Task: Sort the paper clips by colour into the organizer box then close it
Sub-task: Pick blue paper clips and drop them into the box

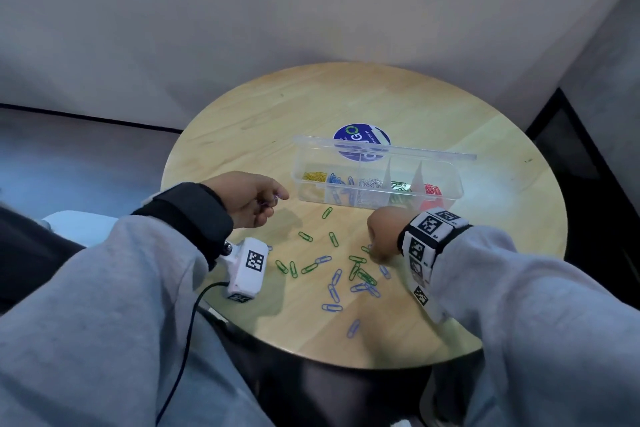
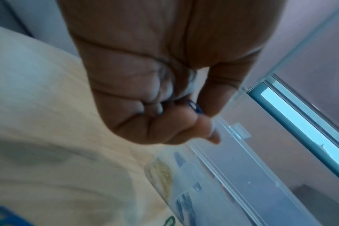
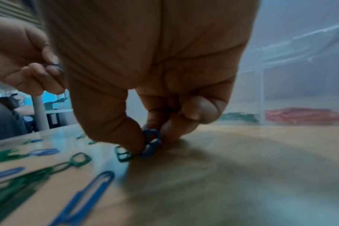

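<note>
A clear organizer box [image 1: 377, 180] stands open on the round wooden table [image 1: 263, 114], its compartments holding yellow, blue, white, green and red clips. Loose green and blue paper clips [image 1: 332, 274] lie scattered in front of it. My left hand [image 1: 258, 203] hovers left of the box, fingers curled, pinching a blue paper clip [image 2: 194, 107]. My right hand [image 1: 379, 239] is down on the table before the box, thumb and fingertips pinching a blue paper clip [image 3: 150, 143] that still touches the wood. A green clip [image 3: 123, 153] lies right beside it.
The box's clear lid [image 1: 384, 149] stands up behind it, over a round blue sticker [image 1: 362, 140]. The table's near edge lies just below the loose clips. A wall closes the far side. White camera units sit on both wrists.
</note>
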Demonstrator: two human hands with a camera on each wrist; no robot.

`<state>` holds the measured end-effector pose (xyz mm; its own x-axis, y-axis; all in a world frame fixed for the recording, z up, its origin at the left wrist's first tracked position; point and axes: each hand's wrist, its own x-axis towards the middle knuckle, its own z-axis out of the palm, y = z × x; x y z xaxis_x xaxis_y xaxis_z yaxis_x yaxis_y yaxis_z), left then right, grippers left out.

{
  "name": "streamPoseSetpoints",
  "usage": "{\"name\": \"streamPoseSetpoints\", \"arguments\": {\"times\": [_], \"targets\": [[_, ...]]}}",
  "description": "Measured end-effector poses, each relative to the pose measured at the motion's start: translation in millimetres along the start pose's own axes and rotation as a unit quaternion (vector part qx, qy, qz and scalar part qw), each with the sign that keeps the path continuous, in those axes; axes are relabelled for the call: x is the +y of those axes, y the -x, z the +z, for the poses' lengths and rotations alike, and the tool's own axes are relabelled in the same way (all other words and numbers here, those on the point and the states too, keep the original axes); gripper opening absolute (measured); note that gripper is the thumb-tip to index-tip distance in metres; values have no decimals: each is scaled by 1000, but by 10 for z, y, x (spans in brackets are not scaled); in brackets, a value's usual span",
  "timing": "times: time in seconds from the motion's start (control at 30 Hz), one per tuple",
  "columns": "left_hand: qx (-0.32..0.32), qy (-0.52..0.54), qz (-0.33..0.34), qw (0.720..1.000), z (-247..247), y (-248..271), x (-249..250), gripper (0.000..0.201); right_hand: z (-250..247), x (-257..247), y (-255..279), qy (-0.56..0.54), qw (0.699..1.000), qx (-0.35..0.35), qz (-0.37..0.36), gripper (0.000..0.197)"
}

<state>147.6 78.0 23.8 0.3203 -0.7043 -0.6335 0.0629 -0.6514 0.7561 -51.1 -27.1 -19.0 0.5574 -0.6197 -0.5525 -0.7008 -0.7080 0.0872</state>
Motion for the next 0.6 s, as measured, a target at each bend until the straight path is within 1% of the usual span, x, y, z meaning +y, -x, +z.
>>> {"name": "streamPoseSetpoints", "arguments": {"times": [0.03,0.1,0.17,0.2,0.23,0.27,0.3,0.33,0.37,0.4,0.43,0.47,0.5,0.53,0.6], "targets": [[-1,10,-9,1000,-6,7,-14,31,9,6,18,-12,1000,-12,1,13],[17,-6,-28,999,-1,9,-59,29,19,40,54,-44,999,-27,-1,10],[53,-49,-57,996,18,-16,-108,25,20,100,107,-104,994,-14,-1,11],[73,-87,-64,991,30,-34,-137,23,26,144,139,-144,990,1,-2,16],[81,-146,-67,984,45,-48,-161,21,37,189,178,-193,981,15,-1,20],[81,-229,-67,968,59,-64,-181,18,60,237,209,-254,967,26,0,23],[76,-324,-66,941,69,-75,-192,16,90,287,233,-324,946,32,-1,23],[75,-412,-60,906,85,-73,-189,14,129,334,248,-391,920,36,-6,22],[75,-485,-55,870,109,-79,-190,19,172,375,255,-455,889,40,-12,21],[76,-534,-57,840,133,-89,-200,26,214,411,259,-520,853,38,-17,19],[76,-562,-64,821,156,-111,-213,32,254,438,259,-581,813,28,-18,18],[76,-583,-74,805,186,-119,-224,35,285,458,256,-626,779,16,-17,18],[78,-598,-89,793,213,-136,-234,36,308,472,258,-658,753,7,-16,19],[79,-608,-103,783,232,-155,-244,36,318,480,271,-676,736,0,-17,21],[83,-617,-115,774,259,-194,-251,33,324,493,285,-692,721,-8,-14,26]]}}
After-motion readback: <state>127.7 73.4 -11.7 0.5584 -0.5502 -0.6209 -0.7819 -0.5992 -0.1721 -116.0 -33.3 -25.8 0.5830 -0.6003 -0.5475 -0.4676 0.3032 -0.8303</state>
